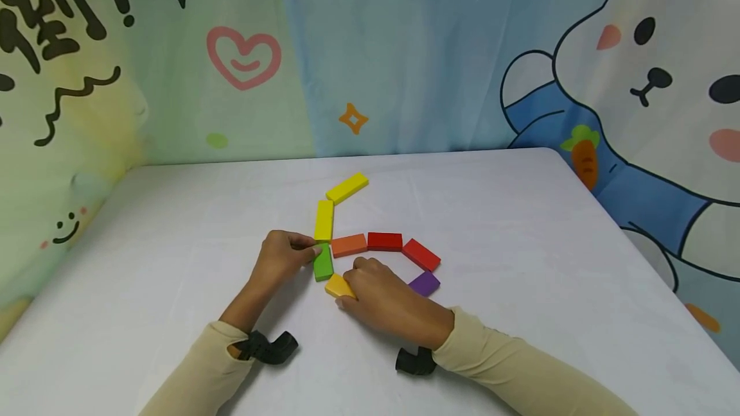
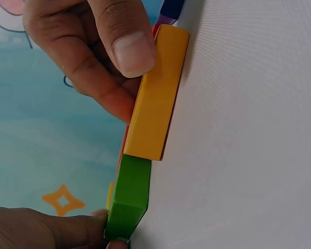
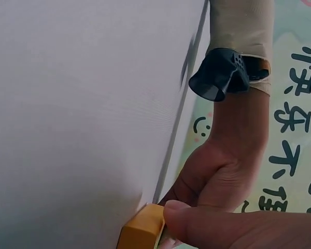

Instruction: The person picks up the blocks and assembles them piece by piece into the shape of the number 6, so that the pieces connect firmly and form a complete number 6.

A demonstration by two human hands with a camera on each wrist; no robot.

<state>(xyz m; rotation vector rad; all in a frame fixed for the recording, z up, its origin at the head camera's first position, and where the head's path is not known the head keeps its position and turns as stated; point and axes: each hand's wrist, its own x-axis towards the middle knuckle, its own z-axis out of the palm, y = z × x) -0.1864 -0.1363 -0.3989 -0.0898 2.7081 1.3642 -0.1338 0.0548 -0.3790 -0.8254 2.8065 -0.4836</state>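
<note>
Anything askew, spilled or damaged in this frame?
Nothing stands out. The left hand pinches the green block, the right hand the amber block; no damage or spill shows.

The white tabletop has rounded far corners. Nearest its far edge, a slanting yellow block meets a second yellow block, which runs toward the near edge to a green block. From there, toward the right edge, come an orange block, a red block and another red block, angled nearward. A purple block, a dark blue block and an amber block lie on the near-edge side.
</note>
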